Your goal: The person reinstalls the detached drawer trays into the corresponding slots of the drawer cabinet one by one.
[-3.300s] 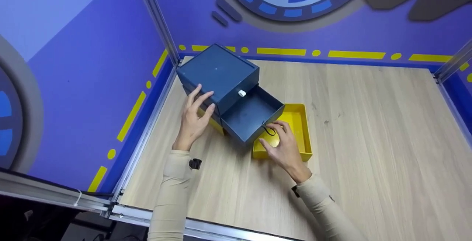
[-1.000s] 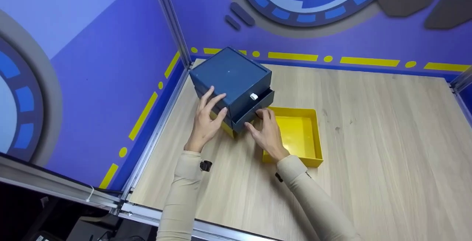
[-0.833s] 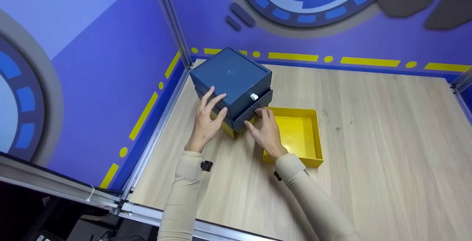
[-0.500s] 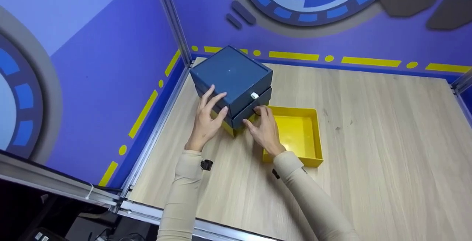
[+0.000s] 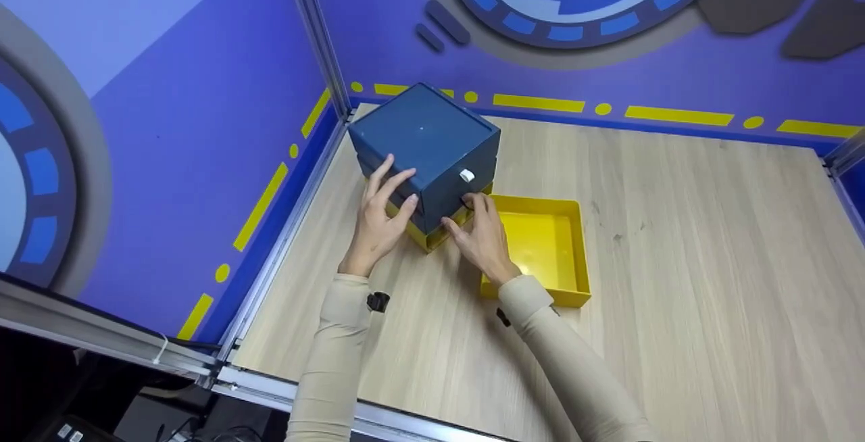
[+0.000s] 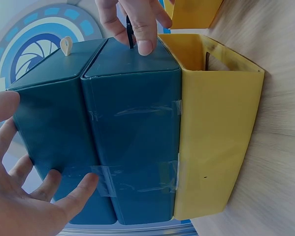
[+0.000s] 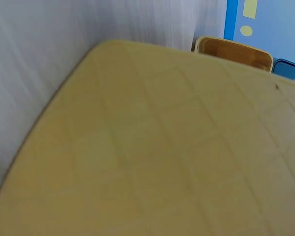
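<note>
A stack stands at the back left of the table: two dark blue drawer boxes on a yellow casing [image 6: 216,137] with an open front. The upper drawer box [image 5: 422,131] carries a white pull tab [image 5: 467,176]. Below it, the second blue drawer [image 6: 132,61] sits flush in its box. My left hand [image 5: 380,226] rests on the stack's left side, fingers spread. At the second drawer's front is my right hand [image 5: 485,242], fingertips touching it on both sides of a black loop pull [image 6: 130,32]. The right wrist view does not show the right hand.
Just right of the stack lies a yellow drawer tray [image 5: 586,273], close beside the right hand. Its patterned yellow surface [image 7: 152,142] fills most of the right wrist view. Purple panels [image 5: 203,124] wall the table at the left and back.
The second blue drawer, pulled well out at first, has slid back into its box with the right hand at its front. The left hand has stayed on the stack's side.
</note>
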Tool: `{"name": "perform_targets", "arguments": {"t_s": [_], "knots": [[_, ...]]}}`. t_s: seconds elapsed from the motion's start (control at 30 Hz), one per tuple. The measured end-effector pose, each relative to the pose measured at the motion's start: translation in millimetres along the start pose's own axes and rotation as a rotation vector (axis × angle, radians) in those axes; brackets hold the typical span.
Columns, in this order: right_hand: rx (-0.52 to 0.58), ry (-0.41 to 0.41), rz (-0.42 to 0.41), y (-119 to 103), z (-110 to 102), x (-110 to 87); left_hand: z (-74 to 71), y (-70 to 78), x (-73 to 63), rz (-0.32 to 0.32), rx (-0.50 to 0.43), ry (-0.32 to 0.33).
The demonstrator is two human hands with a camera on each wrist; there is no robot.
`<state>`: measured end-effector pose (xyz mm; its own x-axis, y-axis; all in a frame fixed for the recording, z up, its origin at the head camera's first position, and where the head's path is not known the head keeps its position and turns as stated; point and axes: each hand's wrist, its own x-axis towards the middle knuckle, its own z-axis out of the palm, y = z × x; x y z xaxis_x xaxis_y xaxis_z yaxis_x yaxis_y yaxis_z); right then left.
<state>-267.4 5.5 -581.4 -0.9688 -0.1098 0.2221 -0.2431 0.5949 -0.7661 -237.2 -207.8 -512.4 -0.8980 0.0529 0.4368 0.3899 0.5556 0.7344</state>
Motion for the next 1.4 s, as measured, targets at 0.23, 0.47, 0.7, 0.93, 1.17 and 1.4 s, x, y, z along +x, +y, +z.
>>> {"name": "perform_targets", "arguments": {"t_s": [0.23,0.47,0.7,0.93,1.17,1.4], "knots": [[-0.021,-0.017,0.018,5.1,-11.1,-3.0,6.8,1.3,2.2,0.011,-0.009,-0.004],[-0.056,0.058,-0.037,11.7,-30.3,-10.3,9.5,3.2,3.1,-0.007,-0.011,-0.002],[-0.151,0.059,0.024,2.2,-52.0,-25.7,7.0,3.7,2.2,-0.003,-0.029,-0.005],[-0.286,0.038,0.11,-14.0,-74.9,-52.7,6.4,2.5,2.2,0.013,-0.037,-0.006],[-0.314,0.048,0.113,-8.8,-89.6,-77.7,4.5,1.1,1.2,0.019,-0.046,0.019],[-0.323,0.026,0.181,4.4,-97.5,-106.2,3.7,-0.7,-2.0,0.018,-0.046,0.033]]}}
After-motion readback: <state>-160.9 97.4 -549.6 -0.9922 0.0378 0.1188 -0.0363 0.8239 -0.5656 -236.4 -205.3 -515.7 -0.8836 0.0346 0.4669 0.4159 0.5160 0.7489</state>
